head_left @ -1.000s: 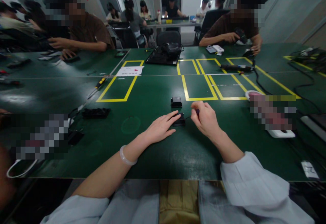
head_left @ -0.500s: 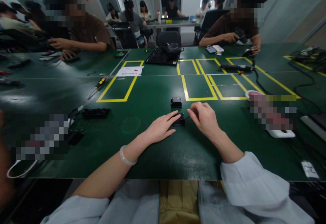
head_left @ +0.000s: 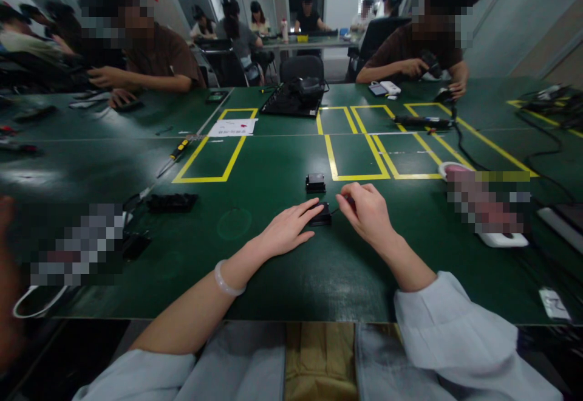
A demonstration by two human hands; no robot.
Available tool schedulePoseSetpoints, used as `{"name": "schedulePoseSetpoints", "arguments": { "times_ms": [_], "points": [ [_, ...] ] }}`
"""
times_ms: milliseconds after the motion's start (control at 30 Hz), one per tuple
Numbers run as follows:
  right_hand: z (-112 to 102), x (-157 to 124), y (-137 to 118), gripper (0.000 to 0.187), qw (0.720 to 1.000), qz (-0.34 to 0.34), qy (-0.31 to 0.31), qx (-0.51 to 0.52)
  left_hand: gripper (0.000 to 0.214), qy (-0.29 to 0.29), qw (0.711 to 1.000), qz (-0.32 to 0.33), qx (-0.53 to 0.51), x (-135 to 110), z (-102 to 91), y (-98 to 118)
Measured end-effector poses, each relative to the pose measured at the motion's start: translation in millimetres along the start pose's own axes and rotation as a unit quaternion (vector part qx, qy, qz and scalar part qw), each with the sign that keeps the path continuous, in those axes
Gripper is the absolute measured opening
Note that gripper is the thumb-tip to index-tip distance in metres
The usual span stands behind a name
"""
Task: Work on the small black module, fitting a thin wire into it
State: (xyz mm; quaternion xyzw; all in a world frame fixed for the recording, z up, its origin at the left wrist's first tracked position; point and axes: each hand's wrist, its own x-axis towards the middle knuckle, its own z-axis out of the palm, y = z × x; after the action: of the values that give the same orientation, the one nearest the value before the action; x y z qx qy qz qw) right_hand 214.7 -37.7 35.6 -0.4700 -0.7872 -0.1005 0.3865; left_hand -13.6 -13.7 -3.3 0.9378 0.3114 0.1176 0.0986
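My left hand lies with its fingers stretched out and apart. Its fingertips rest on a small black box, hiding the box's left part, while the thumb touches the table in front. Just right of the box, my right hand is closed around a small dark screwdriver, mostly hidden by the fingers. From it a thin shaft runs left to the box's right side; whether the tip touches cannot be made out. Behind this box stands a second small black block, apart from both hands.
Yellow tape frames mark the green table. A black-and-yellow screwdriver, a black strip and a blurred-out phone-like device lie left. At right are another blurred device and cables. Several people sit around.
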Motion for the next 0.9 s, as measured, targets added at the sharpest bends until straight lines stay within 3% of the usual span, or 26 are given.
{"name": "schedulePoseSetpoints", "arguments": {
  "times_ms": [900],
  "points": [
    [2.5, -1.9, 2.0, 0.011, 1.000, 0.004, -0.002, 0.001, 0.064, -0.011, 1.000, -0.005, 0.001, 0.4, -2.0, 1.6]
  ]
}}
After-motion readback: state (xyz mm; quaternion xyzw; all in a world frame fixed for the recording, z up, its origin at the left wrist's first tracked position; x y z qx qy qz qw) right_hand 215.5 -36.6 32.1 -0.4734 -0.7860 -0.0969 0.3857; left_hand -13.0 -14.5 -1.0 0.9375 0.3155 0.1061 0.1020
